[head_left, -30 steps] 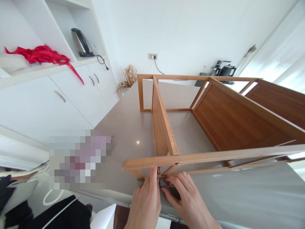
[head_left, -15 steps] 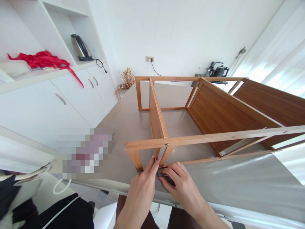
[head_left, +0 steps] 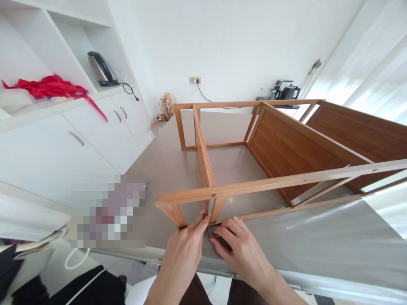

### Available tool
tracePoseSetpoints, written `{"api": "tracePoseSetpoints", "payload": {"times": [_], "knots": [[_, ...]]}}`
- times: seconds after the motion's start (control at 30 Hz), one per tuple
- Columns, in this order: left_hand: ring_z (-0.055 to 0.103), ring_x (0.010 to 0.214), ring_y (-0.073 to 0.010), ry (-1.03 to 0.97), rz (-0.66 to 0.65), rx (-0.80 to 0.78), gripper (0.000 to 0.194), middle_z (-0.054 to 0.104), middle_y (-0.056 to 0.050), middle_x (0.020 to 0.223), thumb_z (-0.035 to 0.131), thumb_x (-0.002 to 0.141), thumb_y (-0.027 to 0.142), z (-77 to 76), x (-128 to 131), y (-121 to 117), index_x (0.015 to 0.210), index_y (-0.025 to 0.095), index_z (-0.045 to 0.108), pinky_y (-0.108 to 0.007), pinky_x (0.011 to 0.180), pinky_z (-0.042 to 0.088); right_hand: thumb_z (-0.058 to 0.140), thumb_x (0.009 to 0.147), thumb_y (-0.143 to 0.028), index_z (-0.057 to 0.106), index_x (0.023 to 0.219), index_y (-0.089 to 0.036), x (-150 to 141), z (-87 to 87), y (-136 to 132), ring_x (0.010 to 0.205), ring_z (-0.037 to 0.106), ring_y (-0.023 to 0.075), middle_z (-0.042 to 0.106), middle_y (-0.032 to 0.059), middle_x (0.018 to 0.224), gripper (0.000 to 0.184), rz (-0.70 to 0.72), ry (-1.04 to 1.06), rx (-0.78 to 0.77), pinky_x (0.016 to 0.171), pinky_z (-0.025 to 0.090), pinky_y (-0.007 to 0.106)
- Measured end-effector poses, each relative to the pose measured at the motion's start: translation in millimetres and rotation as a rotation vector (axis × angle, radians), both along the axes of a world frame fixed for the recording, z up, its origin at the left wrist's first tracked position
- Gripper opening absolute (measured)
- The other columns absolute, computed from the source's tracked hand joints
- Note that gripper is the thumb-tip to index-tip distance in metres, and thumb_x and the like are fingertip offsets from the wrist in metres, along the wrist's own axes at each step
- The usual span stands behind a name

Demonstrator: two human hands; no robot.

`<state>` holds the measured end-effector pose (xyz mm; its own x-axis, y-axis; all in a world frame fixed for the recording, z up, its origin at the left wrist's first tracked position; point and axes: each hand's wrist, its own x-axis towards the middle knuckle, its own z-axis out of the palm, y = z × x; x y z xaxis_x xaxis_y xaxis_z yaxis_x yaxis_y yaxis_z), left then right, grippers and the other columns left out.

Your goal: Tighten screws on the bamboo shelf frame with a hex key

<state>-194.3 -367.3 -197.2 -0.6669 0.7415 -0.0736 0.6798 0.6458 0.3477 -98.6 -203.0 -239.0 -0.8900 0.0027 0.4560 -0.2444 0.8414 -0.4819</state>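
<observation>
A wooden shelf unit lies on its side on the grey table. At its near lower rail, by the short post under a bolt head, are both hands. My left hand has its fingertips closed against the frame at the post's foot. Close to its right, my right hand is pinched around a thin, bent metal tool, a hex key by its look. The key's tip meets the lower rail near my left fingertips. My fingers hide the exact contact.
The grey tabletop extends under the shelf. A blurred-out item lies at the table's left. White cabinets hold a kettle and red ribbon. A coffee maker stands at the back right.
The view has shifted slightly, so the shelf appears a little further left. Both hands keep their places at the lower rail, and the bent metal tool's angle looks slightly different.
</observation>
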Motion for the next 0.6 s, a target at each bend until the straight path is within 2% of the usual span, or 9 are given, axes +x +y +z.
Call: {"api": "tracePoseSetpoints", "payload": {"times": [0.2, 0.47, 0.6], "knots": [[0.075, 0.105, -0.0232, 0.065, 0.001, 0.106, 0.052, 0.06, 0.0, 0.143, 0.047, 0.095, 0.004, -12.3, -2, -7, 0.139, 0.029, 0.059, -0.035, 0.092, 0.061, 0.059, 0.098, -0.019, 0.064, 0.099, -0.021, -2, 1.8, 1, 0.083, 0.055, 0.0191, 0.063, 0.0038, 0.089, 0.005, 0.025, 0.005, -0.024, 0.078, 0.048, 0.036], [0.077, 0.099, -0.0225, 0.164, -0.011, 0.341, 0.042, 0.07, -0.002, 0.13, 0.053, 0.097, 0.012, -32.8, -2, -11, 0.135, 0.026, 0.062, -0.03, 0.081, 0.065, 0.059, 0.098, -0.019, 0.064, 0.098, -0.021, -2, 2.2, 0, 0.083, 0.054, 0.0196, 0.063, 0.0043, 0.09, 0.005, 0.022, 0.003, -0.01, 0.076, 0.047, 0.036], [0.075, 0.103, -0.0207, 0.181, -0.04, 0.432, 0.04, 0.068, -0.001, 0.134, 0.052, 0.097, 0.011, -39.6, -4, -11, 0.132, 0.026, 0.064, -0.03, 0.089, 0.063, 0.059, 0.098, -0.018, 0.065, 0.097, -0.02, -2, 2.9, 0, 0.082, 0.053, 0.0197, 0.063, 0.0047, 0.089, 0.006, 0.024, 0.007, -0.005, 0.075, 0.048, 0.036]]}}
